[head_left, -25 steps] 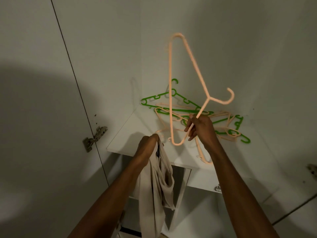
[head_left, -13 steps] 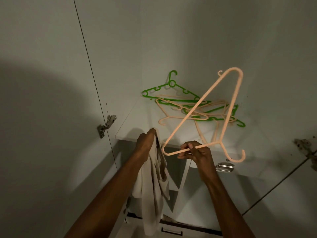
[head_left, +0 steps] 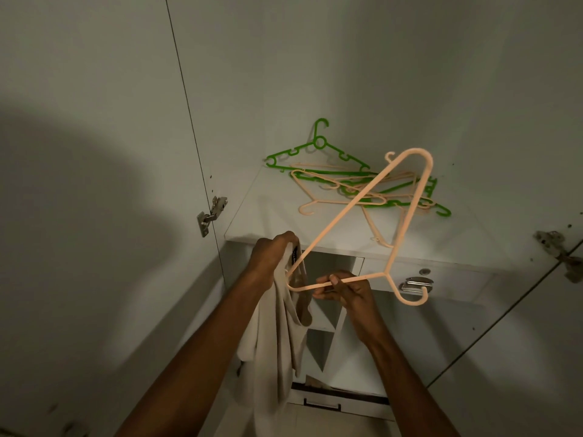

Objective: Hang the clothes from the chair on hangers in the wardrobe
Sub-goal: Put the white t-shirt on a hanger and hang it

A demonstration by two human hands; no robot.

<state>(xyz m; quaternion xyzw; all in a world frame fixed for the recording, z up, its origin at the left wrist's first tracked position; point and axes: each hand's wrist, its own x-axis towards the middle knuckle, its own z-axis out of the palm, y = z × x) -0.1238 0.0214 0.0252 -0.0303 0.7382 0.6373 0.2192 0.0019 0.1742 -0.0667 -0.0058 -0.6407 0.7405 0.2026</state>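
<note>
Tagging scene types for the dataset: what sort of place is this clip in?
Most likely inside an open wardrobe in a home. Cues: a white shelf with a pile of green and peach hangers, a door hinge on the side panel, and the hands holding a peach hanger and a beige garment.

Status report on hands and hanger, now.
Left hand grips garment. Right hand pinches peach hanger, tip at garment's neck. Nothing blocking.
</note>
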